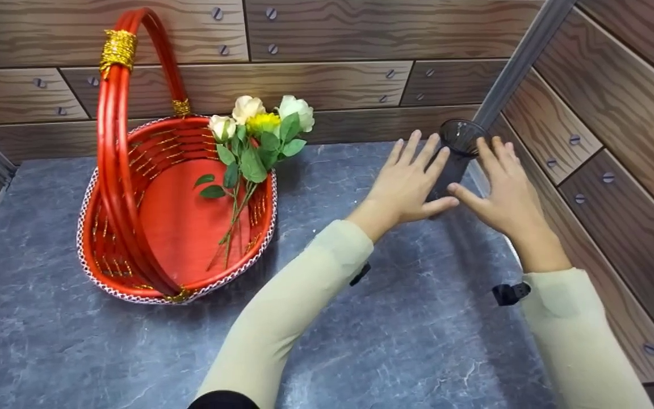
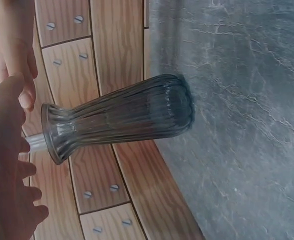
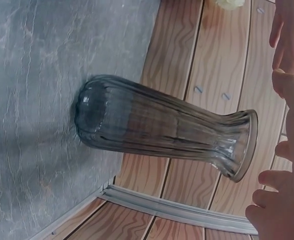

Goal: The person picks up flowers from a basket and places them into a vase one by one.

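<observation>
A dark, see-through ribbed glass vase (image 1: 458, 136) stands upright at the far right corner of the table. In the left wrist view the whole vase (image 2: 122, 112) shows, flared at the rim; the right wrist view shows the same vase (image 3: 156, 125). My left hand (image 1: 412, 182), fingers spread and straight, hovers in front of the vase on its left side. On the other side my right hand (image 1: 503, 190) is spread the same way. The two thumb tips nearly meet. Neither hand grips anything.
A red woven basket (image 1: 179, 227) with a tall handle stands on the left of the grey marbled table (image 1: 406, 341). Across its right rim lean several flowers (image 1: 256, 128), cream, white and yellow, with green leaves. Wood-patterned walls (image 1: 327, 85) stand behind and to the right.
</observation>
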The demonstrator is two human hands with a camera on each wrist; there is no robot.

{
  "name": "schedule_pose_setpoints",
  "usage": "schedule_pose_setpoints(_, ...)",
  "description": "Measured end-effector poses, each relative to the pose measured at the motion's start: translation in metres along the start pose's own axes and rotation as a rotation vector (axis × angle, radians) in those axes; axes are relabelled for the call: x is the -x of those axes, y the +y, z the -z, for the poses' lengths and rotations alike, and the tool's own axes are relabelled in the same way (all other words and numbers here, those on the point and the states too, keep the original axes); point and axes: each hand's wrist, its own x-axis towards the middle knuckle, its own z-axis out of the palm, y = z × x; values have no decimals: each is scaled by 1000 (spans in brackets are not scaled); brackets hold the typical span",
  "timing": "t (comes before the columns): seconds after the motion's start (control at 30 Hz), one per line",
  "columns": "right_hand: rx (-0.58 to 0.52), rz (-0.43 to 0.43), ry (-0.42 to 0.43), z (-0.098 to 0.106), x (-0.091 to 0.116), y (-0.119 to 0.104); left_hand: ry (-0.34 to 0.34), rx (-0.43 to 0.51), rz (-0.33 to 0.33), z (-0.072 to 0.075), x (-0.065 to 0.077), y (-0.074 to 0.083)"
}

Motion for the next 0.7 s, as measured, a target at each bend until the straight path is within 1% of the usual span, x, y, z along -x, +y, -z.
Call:
schedule_pose_setpoints(0.13, 14, 19, 0, 2, -7, 2, -10, 9, 13, 0, -10, 0)
schedule_pose_setpoints(0.27, 40, 45, -10, 2, -18, 3, -17, 12, 42, -3, -20, 1)
schedule_pose_setpoints(0.47, 73, 66, -100, 4, -31, 11, -33, 17, 68, -11, -34, 8)
schedule_pose_setpoints(0.6, 53, 66, -159, 5, -37, 20, -47, 34, 84, -15, -42, 11)
schedule_pose_setpoints(0.7, 33, 72, -174, 3, -40, 25, -42, 43, 100, -17, -46, 12)
